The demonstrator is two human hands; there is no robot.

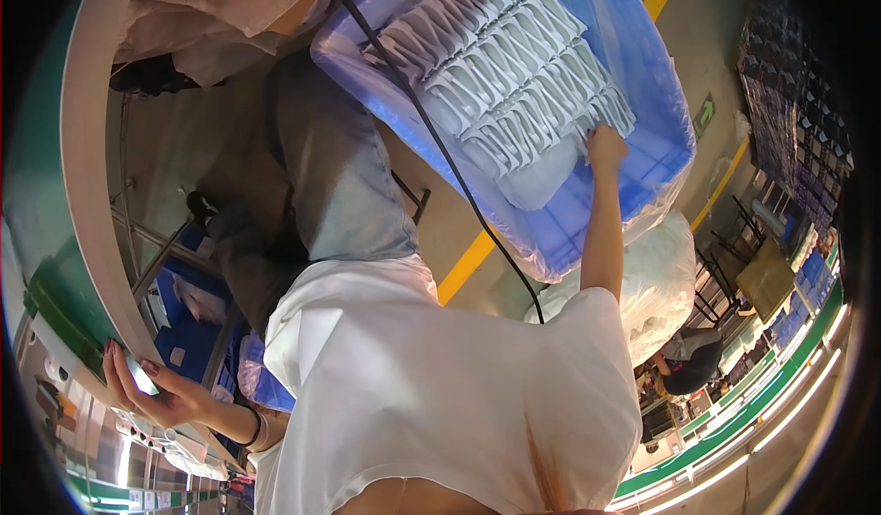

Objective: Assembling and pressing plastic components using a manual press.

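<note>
Reaching out to my right, I have my right hand [606,145] down in the blue plastic crate lined with clear film [656,93], fingers curled onto the near end of the rows of white moulded plastic parts [509,65] stacked there. My fingertips touch the last pieces of the closest row, but I cannot tell whether I actually grip one or only press on it. The rows run away from my hand toward the far corner of the crate, tightly packed side by side; a white bag-like bundle [541,180] lies just beside my wrist, under the rows.

My left hand [151,391] is well apart from all that, at the curved pale edge of the green-topped workbench [87,148]. It is clasped around a small flat grey piece [139,375], thumb and fingers wrapped over it against the bench edge.

A black cable [440,148] runs across the crate's near side. My white shirt [440,386] fills the middle, and a yellow floor line [468,263] passes under the crate.
</note>
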